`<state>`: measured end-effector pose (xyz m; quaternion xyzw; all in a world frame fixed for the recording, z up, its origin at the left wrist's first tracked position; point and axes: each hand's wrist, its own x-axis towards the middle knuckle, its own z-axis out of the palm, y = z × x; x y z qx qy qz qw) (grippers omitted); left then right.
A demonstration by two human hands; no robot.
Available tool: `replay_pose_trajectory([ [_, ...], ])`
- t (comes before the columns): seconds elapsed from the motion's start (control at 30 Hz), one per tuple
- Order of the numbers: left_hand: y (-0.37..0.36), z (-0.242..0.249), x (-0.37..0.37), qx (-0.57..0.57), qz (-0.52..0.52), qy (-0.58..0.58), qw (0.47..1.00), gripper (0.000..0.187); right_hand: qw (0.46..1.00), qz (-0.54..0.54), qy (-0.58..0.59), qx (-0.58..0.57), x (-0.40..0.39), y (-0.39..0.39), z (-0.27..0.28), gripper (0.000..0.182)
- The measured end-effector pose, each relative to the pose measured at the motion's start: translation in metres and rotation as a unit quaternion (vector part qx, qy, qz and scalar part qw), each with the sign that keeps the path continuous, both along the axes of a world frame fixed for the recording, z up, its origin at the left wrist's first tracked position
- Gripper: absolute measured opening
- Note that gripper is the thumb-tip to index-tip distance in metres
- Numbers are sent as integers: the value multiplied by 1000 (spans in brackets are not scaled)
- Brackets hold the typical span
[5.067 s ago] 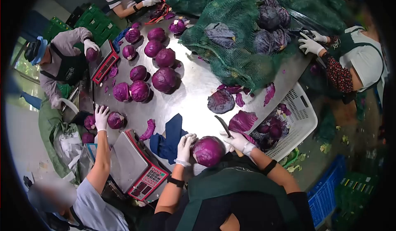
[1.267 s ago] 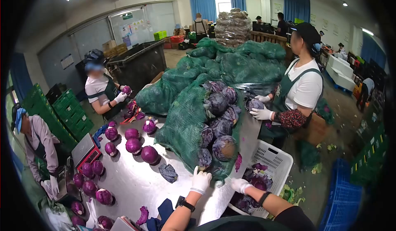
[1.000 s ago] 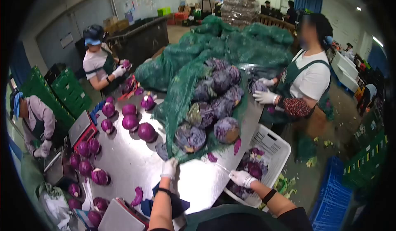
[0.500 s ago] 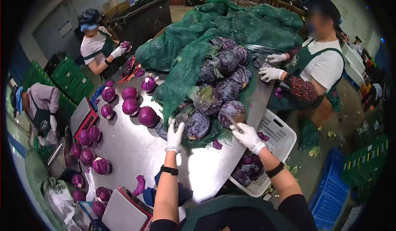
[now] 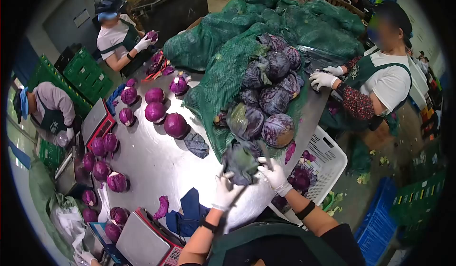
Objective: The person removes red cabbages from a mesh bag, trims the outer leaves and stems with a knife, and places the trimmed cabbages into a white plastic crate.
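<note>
Gripping leafy round cabbage (image 5: 241, 162), gloved hands (image 5: 225, 193).

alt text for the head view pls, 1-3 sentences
Both gloved hands, left hand and right hand, grip a dark red cabbage over a steel table, beside a green net sack of cabbages. Trimmed heads lie left; co-workers stand around.

A shiny steel table (image 5: 156, 166) stands on a grey floor (image 5: 213, 2), green crates (image 5: 83, 73) stacked alongside.
</note>
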<state>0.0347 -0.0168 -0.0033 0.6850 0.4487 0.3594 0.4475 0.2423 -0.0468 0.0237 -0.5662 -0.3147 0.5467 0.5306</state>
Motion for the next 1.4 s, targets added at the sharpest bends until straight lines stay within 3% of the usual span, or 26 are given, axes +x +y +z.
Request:
replay_pose_trajectory([
  [0.03,-11,-10,-3,-8,-22,-28,999,58,999,-22,-37,24,7,-3,-13,54],
  [0.1,-25,2,-3,-73,9,-148,986,56,996,1,79,-41,17,-9,-22,69],
  [0.17,-20,-22,-2,-276,123,-201,932,54,992,63,80,-68,20,-6,-15,77],
  [0.2,-11,72,19,-281,146,-210,925,53,993,51,85,-67,18,-4,-13,74],
  [0.23,-3,56,18,-280,144,-207,926,53,993,39,91,-64,14,-2,-12,71],
  [0.3,18,28,17,-36,59,17,997,56,997,-9,82,-13,4,2,-9,61],
  [0.37,9,35,16,-38,47,39,997,61,999,25,10,-31,10,-3,2,57],
  [0.43,-7,38,12,-189,42,-116,974,67,998,0,63,7,13,-16,-1,56],
  [0.47,-17,46,8,-233,39,-137,962,72,999,30,-5,-7,16,-28,12,57],
  [0.5,-25,43,2,-242,40,-133,960,72,986,29,-145,80,17,-38,11,57],
  [0.6,-53,50,-4,-250,-21,-91,964,76,952,38,-286,105,13,-58,62,56],
  [0.63,-51,65,1,52,-105,72,990,75,918,93,-376,84,9,-61,56,57],
  [0.7,-40,73,13,247,-228,125,933,74,867,121,-468,118,-11,-65,54,54],
  [0.77,-50,57,16,202,-215,149,944,83,865,100,-477,120,-12,-57,49,44],
  [0.83,-63,65,21,83,-101,241,962,89,889,5,-431,152,6,-42,17,33],
  [0.87,-69,53,21,127,-58,278,951,93,889,-30,-444,105,14,-42,7,31],
  [0.97,-80,52,6,125,-89,249,956,93,888,-56,-445,-101,53,-60,-54,30],
  [1.03,-87,45,-21,144,-134,216,956,92,876,-20,-469,-110,75,-92,-71,36],
  [1.1,-99,26,-47,104,-154,97,978,97,900,16,-435,-27,88,-114,-56,51],
  [1.17,-112,13,-55,-53,-91,16,994,104,904,7,-421,-67,105,-118,-13,52],
  [1.23,-116,39,-43,-48,-62,100,992,110,928,-79,-364,26,115,-113,5,49],
  [1.27,-118,41,-39,-11,-45,164,985,111,980,-71,-183,-41,93,-111,55,46],
  [1.3,-119,44,-34,28,-31,227,973,112,937,13,-346,37,77,-116,65,43],
  [1.33,-121,48,-28,44,-28,251,967,113,948,101,-300,-27,56,-126,59,40],
  [1.37,-123,53,-20,44,-32,250,967,113,893,138,-415,105,35,-138,41,38],
  [1.4,-125,59,-12,50,-27,293,954,111,860,163,-461,148,16,-145,34,37],
])
